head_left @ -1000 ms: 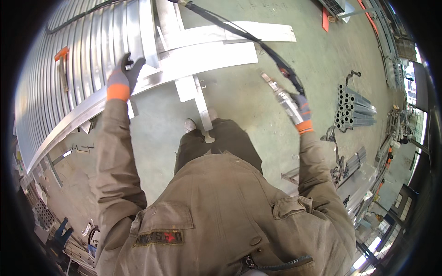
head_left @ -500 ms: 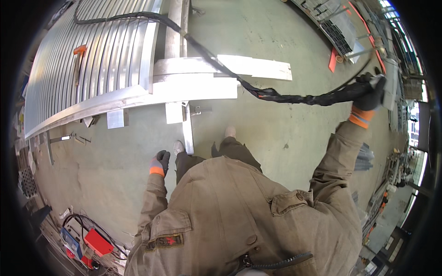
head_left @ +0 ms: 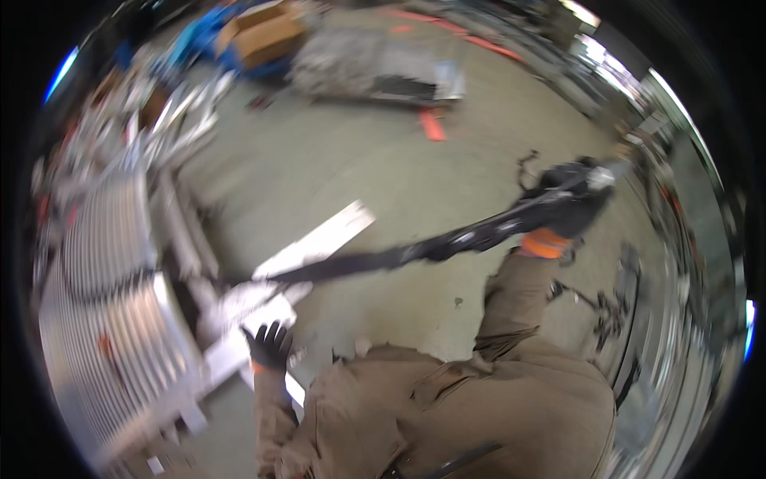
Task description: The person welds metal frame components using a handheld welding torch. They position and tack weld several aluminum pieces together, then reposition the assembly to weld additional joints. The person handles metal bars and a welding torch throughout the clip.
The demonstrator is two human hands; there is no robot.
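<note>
My right hand [head_left: 568, 199], in a dark glove with an orange cuff, is closed around the end of a thick black cable bundle [head_left: 423, 249]. A pale, blurred part sticks out past the fist; its kind is smeared by motion. From there the bundle runs down to the left, over white metal strips [head_left: 319, 235] and on across a ribbed silver panel [head_left: 120, 327]. My left hand [head_left: 270, 345], gloved alike, has its fingers spread and holds nothing. It appears in front of the white strips, below the cable. An orange-headed hammer [head_left: 105, 345] lies blurred on the panel.
A cardboard box [head_left: 262, 36] sits on blue sheeting at the far left. Beyond the floor stands a grey covered stack [head_left: 363, 68] with an orange-red piece [head_left: 432, 124] by it. Long metal profiles [head_left: 678, 375] line the right side. Scrap strips [head_left: 179, 112] pile up at left.
My view has swung right, so the ribbed panel now sits lower left. The cable stretches straighter from my right hand. My left hand's fingers have spread.
</note>
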